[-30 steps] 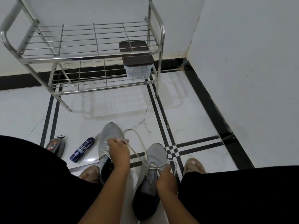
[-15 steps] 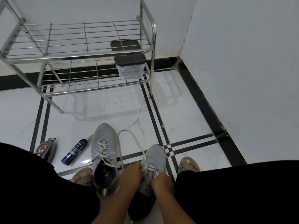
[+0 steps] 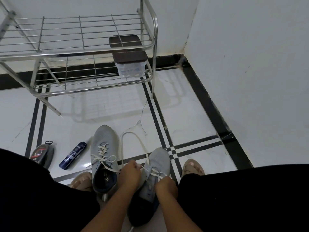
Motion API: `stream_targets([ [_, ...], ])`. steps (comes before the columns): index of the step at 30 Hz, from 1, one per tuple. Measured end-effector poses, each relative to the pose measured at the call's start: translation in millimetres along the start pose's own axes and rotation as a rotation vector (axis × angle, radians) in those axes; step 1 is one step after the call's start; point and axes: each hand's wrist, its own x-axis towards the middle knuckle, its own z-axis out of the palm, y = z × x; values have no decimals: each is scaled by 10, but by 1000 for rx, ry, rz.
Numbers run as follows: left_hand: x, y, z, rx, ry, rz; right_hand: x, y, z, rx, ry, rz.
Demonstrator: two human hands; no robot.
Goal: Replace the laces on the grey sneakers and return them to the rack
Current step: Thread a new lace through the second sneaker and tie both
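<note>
Floor: glossy white tiles with black inlay stripes, meeting white walls in a corner at upper right.
Rack: a steel wire shoe rack stands on the floor against the far wall; a clear box with a dark lid sits at the right end of its lower shelf.
Left sneaker: a grey knit sneaker, fully laced in white, toe pointing toward the rack.
Right sneaker: a matching grey sneaker just beside it, nearer the right wall, partly laced.
Lace: a white lace loops out across the floor ahead of the right sneaker.
Left hand: the left hand pinches the lace beside the right sneaker.
Right hand: the right hand is curled over the eyelets, gripping the lace.
Left floor edge: a dark blue tube and a black packet.
</note>
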Motion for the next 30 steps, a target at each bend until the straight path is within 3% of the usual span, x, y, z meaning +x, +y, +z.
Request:
stream_targets([
  [3,94,73,-310,-454,292,-311,68,3,-22,-69,-23,27],
  [5,158,67,-507,-493,262,-403,84,-12,-11,-96,-33,15],
  [8,112,74,-559,-7,137,-213,90,-38,24,-142,-17,-21],
  [11,13,118,-409,463,283,114,104,-54,33,-180,-1,-44],
  [13,-14,112,-229,613,312,377,102,-54,28,-194,3,-54],
  [16,-21,-17,41,744,47,482,98,-48,22,-199,-2,-46],
  [21,0,-140,60,669,-8,365,113,-50,26,-182,10,-58],
  [26,91,-1,45,228,-72,112,94,-83,46,-223,25,-93],
  [30,241,109,40,13,-222,87,91,-101,49,-249,-16,-128],
])
